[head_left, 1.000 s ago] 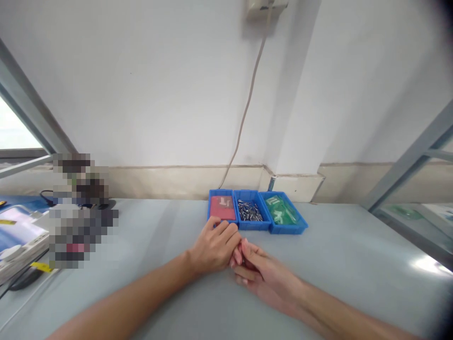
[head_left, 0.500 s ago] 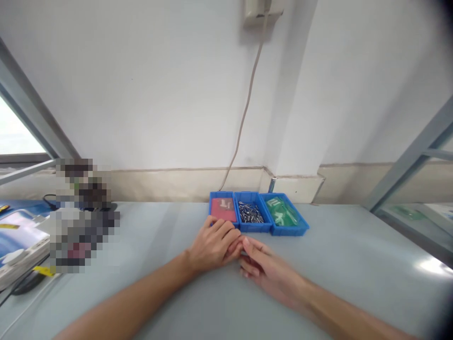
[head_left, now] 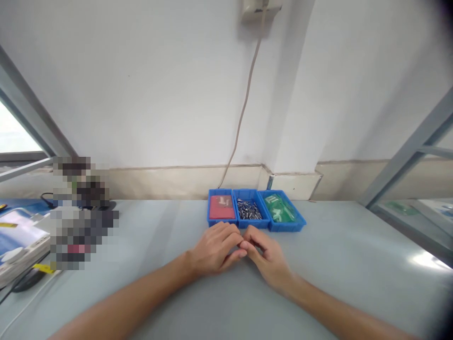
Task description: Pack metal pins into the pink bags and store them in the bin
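Overall, the pale wall [head_left: 177,85] is the largest surface facing you, and the grey worktop [head_left: 159,226] runs up to it. On the worktop, left tray [head_left: 221,192], middle tray [head_left: 253,223] and right tray [head_left: 286,226] stand side by side, all blue. Your left hand [head_left: 216,248] and right hand [head_left: 272,262] meet just on the near side, fingers bent, tips together; whether they grip anything cannot be told. The left tray lies directly beyond your left fingers, the middle one beyond your right, the third farther right. They contain, respectively, a red piece [head_left: 220,211], loose metal pins [head_left: 248,210] and green plastic [head_left: 281,208]. A yellow tag [head_left: 44,268], far left, is too blurred to read.
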Motion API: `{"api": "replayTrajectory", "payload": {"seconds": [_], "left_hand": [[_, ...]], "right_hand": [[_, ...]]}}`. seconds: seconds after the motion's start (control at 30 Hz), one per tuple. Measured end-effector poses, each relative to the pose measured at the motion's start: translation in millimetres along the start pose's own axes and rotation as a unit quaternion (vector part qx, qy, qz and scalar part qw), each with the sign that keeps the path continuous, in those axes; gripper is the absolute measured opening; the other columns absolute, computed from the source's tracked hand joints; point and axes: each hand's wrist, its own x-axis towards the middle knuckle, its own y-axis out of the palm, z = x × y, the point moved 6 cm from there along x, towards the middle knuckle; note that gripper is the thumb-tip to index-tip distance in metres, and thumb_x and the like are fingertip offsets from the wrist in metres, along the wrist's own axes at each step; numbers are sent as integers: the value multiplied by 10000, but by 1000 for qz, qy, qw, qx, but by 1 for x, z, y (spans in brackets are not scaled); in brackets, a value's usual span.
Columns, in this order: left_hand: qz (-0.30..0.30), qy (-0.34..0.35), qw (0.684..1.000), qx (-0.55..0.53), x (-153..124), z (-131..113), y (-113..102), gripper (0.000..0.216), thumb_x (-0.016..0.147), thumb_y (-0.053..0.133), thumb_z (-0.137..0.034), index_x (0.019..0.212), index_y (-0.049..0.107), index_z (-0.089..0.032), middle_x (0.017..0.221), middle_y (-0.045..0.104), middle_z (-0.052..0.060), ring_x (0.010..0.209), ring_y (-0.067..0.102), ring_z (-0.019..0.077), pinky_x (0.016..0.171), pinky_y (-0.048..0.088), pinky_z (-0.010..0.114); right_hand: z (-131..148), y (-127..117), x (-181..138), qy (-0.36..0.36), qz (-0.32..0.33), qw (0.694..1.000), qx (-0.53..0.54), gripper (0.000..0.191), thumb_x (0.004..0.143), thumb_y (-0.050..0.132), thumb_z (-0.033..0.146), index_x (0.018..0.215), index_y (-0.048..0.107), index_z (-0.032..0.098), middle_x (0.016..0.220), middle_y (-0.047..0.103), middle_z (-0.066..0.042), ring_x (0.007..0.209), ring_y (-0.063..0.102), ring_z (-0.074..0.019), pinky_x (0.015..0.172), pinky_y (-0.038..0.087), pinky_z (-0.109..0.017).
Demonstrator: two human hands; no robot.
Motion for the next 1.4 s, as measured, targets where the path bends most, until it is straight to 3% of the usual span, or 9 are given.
{"api": "replayTrajectory", "payload": {"seconds": [0.13, 0.3, 0.73, 1.1, 1.27, 1.4], "left_hand": [[28, 3, 999, 19, -1, -2, 6, 492, 1167, 235, -377, 852, 561, -187, 786, 625, 56, 733, 544, 179, 710, 462, 320], [14, 9, 1000, 19, 0, -4, 3, 505, 1172, 229, -358, 815, 543, -190, 739, 611, 41, 685, 519, 168, 662, 421, 318], [17, 43, 998, 42, -6, 3, 6, 532, 1173, 236, -384, 805, 566, -187, 753, 604, 38, 682, 516, 169, 655, 416, 321], [22, 16, 999, 31, -9, 9, 8, 532, 1170, 262, -392, 829, 610, -178, 753, 602, 41, 693, 522, 169, 676, 428, 304], [18, -26, 999, -44, -3, 7, 3, 488, 1162, 306, -407, 898, 639, -167, 829, 654, 66, 765, 585, 173, 719, 488, 293], [9, -163, 966, -202, 6, 0, 2, 360, 1146, 414, -414, 997, 638, -175, 888, 653, 40, 783, 589, 150, 743, 507, 273]], "right_hand": [[-1, 3, -2, -23, 17, 999, -24, 421, 1107, 496, 509, 787, 491, 236, 782, 508, 9, 719, 458, -177, 670, 349, -316], [-4, 5, -3, -42, 25, 997, -54, 415, 1122, 473, 478, 786, 511, 237, 778, 534, -2, 712, 485, -186, 672, 359, -324], [1, 2, -4, -75, 24, 993, -87, 370, 1120, 507, 384, 776, 527, 249, 782, 537, -15, 707, 481, -201, 663, 342, -335], [3, 1, -2, -64, 5, 993, -100, 372, 1114, 512, 390, 769, 519, 250, 788, 532, -15, 729, 493, -208, 679, 370, -342], [4, -6, -2, -54, -44, 996, -58, 176, 1060, 614, 441, 1023, 606, 269, 948, 580, -39, 788, 529, -224, 731, 436, -361], [6, -7, -2, -40, -51, 998, -5, 342, 1067, 576, 498, 1338, 562, 289, 1178, 612, -90, 918, 602, -252, 845, 505, -393]]}}
